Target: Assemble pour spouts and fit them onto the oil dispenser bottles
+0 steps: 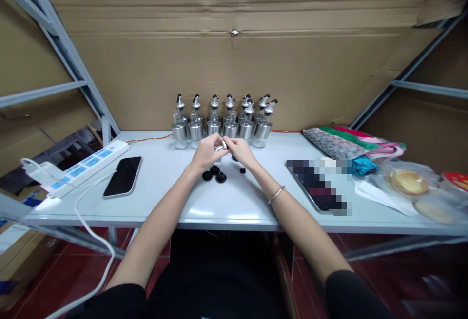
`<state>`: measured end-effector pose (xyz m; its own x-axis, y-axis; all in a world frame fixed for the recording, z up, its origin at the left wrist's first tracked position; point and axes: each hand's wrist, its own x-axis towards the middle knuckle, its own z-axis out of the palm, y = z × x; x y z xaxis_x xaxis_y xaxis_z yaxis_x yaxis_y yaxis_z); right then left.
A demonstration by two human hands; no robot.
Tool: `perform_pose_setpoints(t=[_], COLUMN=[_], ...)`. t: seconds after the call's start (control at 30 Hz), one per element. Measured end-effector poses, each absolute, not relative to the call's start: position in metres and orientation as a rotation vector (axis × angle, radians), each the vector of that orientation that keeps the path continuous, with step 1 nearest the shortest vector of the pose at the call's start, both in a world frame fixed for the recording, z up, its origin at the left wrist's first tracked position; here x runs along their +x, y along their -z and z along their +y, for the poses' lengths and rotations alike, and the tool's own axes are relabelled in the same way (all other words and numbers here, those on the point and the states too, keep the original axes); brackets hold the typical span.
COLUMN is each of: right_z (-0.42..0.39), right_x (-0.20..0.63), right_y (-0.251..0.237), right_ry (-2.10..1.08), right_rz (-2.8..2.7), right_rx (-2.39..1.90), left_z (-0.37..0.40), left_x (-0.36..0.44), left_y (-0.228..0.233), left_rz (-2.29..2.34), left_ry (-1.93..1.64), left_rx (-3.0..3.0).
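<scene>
Both forearms enter from the lower edge of the frame and converge at center, above the white counter (pixel 234 207). Left hand (pixel 206 152) and right hand (pixel 239 151) meet fingertip to fingertip, both pinched closed on one small metal spout (pixel 222 146) held just above the counter. The spout lies between the hands, equally near to each; its long axis cannot be resolved at this size. A bracelet (pixel 276 195) sits on the right wrist.

Directly below the hands, three black caps (pixel 214 173) rest on the counter, nearer the left hand; smaller black parts (pixel 242 169) lie under the right hand. Behind the hands, at upper center, stands a row of glass bottles (pixel 223 124) with metal pourers, close together and upright.

At left lie a phone (pixel 123 176), face up, and a power strip (pixel 86 164). At right are a pixelated tray (pixel 320 185) and a patterned bag (pixel 347 146).

No brand, label or writing is legible.
</scene>
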<state>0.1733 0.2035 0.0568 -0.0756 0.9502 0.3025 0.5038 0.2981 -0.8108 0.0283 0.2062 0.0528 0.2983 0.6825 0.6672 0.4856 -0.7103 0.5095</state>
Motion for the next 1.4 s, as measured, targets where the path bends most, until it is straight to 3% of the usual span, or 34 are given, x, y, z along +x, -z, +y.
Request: perform_pose_setpoints(t=[0.53, 1.0, 1.4], right_z=[0.205, 0.195, 0.183], right_x=[0.177, 0.17, 0.171], right_y=[-0.056, -0.06, -0.064], right_ry=[-0.623, -0.531, -0.104], right_rz=[-1.584, -1.558, -1.694], right_rx=[-1.412, -1.402, -1.261], left_z=[0.201, 0.199, 0.199], left_x=[0.031, 0.027, 0.03], left_y=[-0.057, -0.066, -0.065], left_rz=[1.17, 0.89, 0.592], left_ry=[-1.047, -0.898, -0.705], left_rx=[2.638, 1.989, 1.482])
